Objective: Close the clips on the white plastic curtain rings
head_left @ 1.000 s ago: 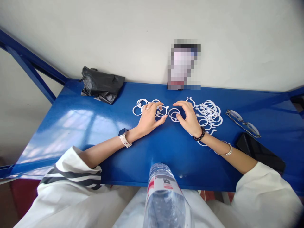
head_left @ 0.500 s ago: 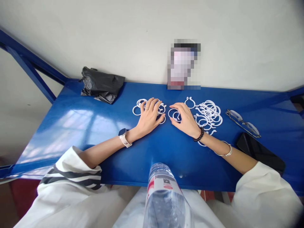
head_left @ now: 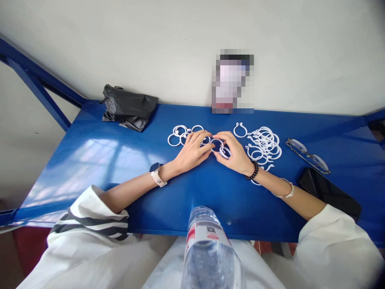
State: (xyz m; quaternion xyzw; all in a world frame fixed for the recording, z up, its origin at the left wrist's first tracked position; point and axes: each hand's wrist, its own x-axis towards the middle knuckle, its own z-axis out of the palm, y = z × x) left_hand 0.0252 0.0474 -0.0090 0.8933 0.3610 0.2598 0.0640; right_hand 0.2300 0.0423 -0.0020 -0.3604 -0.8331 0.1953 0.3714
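Two linked white plastic rings (head_left: 217, 139) are held between my hands just above the blue table (head_left: 192, 188). My right hand (head_left: 236, 154) has its thumb and fingers curled around them from the right. From the left, the fingertips of my left hand (head_left: 194, 151) close at the near ring's edge, where the exact grip is partly hidden. Several white rings (head_left: 173, 139) lie beyond and under my left fingers. A single open-ended ring (head_left: 240, 130) rests behind my right hand, and a heap of the same rings (head_left: 266, 144) lies to its right.
A black plastic bag (head_left: 128, 107) lies at the back left. Against the wall stands a blurred-out upright object (head_left: 231, 82). Eyeglasses (head_left: 308, 155) and a black phone (head_left: 331, 194) are on the right. A clear bottle (head_left: 210, 257) stands at the front edge, close to my body.
My left hand has moved right, off the left group of rings, and its fingers have closed at the ring in my right hand. The right hand has stayed almost in place.
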